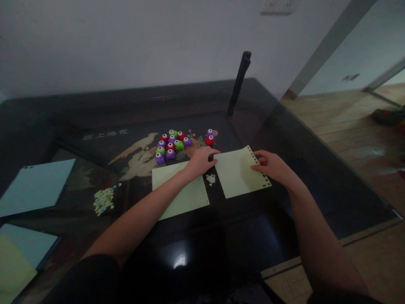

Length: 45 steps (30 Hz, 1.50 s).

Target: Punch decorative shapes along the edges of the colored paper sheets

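A pale yellow-green sheet of paper (236, 173) with shaped holes punched along its right edge lies between my hands. My right hand (272, 166) grips that edge, thumb on top of the paper. At the sheet's upper left corner, my left hand (201, 160) has its thumb and finger closed in on the paper. A second pale sheet (180, 202) lies under my left forearm, with marks along its right edge. Small paper cut-outs (210, 180) are heaped between the two sheets. Beyond my left hand are several small craft punches (171, 145) in red, purple and green with eye-shaped tops.
Two more punches (209, 140) stand apart to the right. A larger pile of cut-outs (103, 201) is on the left. Blue sheets (38, 185) and a yellow sheet (14, 266) lie at far left. A black post (239, 82) rises from the dark glossy table (253, 236).
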Each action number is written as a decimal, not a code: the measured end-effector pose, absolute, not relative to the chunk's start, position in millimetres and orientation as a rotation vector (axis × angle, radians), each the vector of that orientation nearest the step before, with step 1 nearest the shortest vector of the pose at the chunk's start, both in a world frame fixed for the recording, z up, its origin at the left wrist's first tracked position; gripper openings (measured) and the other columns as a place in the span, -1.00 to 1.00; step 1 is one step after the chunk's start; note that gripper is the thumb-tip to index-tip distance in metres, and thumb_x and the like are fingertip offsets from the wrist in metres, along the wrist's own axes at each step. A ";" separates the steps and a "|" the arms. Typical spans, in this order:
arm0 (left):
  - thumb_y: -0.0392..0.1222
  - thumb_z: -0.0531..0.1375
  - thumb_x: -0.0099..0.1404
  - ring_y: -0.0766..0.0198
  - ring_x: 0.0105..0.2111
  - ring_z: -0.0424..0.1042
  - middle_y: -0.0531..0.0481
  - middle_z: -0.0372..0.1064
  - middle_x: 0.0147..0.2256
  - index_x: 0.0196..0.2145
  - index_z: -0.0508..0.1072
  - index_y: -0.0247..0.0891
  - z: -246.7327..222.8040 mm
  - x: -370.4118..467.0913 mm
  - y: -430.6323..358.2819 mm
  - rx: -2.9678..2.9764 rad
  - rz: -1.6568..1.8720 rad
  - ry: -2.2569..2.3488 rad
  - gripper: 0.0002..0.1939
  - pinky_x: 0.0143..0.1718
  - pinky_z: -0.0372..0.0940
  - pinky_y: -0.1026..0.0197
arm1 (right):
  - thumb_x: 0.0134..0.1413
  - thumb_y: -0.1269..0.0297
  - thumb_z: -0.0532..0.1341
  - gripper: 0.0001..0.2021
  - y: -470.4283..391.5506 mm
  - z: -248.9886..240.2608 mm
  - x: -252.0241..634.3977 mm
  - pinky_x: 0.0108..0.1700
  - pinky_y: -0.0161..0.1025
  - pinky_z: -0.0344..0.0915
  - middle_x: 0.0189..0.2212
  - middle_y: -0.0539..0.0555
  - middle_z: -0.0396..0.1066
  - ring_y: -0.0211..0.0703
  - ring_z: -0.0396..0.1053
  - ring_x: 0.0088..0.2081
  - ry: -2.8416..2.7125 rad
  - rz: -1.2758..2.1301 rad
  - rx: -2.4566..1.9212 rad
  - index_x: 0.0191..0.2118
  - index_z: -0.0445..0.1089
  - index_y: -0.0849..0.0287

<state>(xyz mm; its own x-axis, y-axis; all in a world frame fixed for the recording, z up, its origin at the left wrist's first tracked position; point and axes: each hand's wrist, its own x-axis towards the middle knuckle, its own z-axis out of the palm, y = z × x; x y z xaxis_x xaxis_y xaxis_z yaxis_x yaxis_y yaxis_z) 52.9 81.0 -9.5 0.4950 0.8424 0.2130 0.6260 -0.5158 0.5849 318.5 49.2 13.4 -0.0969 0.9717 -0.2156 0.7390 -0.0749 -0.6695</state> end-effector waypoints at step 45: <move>-0.28 0.06 0.24 0.21 -0.34 0.39 -0.01 0.41 -0.35 -0.27 0.42 -0.24 71.2 -57.7 16.6 2.406 0.370 1.477 -0.84 -0.29 0.24 0.20 | 0.04 0.28 0.15 -0.82 35.0 43.5 251.5 -0.35 -0.23 0.23 -0.41 0.06 0.42 -0.17 0.34 -0.40 -2.297 0.538 -1.423 -0.24 0.44 0.14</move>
